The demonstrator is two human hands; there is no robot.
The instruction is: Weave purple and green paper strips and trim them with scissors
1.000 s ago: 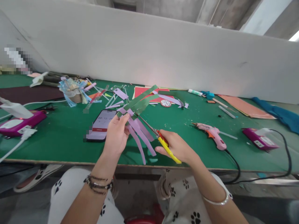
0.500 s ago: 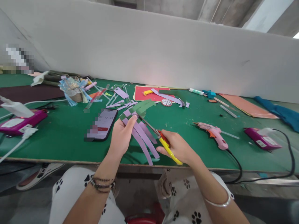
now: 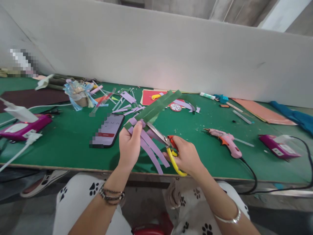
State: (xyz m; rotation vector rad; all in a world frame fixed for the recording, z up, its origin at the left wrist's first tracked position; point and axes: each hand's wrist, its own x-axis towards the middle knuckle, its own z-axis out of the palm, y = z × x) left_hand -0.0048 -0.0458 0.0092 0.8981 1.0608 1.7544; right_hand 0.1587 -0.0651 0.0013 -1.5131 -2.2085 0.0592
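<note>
My left hand [image 3: 129, 147] pinches a woven piece of paper strips, its thumb pressed on top. Green paper strips [image 3: 158, 106] stick out from it toward the back right, and purple paper strips [image 3: 154, 150] hang toward the table's front edge. In my right hand [image 3: 184, 153] is a pair of scissors [image 3: 173, 160] with yellow and orange handles. Their blades are parted a little and point left at the strips, close to my left thumb. The exact spot where the blades meet the paper is partly hidden.
A phone [image 3: 107, 130] lies left of my hands. On the right are a pink glue gun [image 3: 227, 142] with its cord and a magenta power strip [image 3: 278, 147]; another power strip [image 3: 26, 127] sits at left. Behind lie paper scraps [image 3: 128, 97], red paper [image 3: 149, 98] and a glue stick [image 3: 207, 95].
The green strips now stretch out longer toward the back right. The scissors have opened somewhat, their lower handle swinging away, while my left hand keeps hold of the woven paper.
</note>
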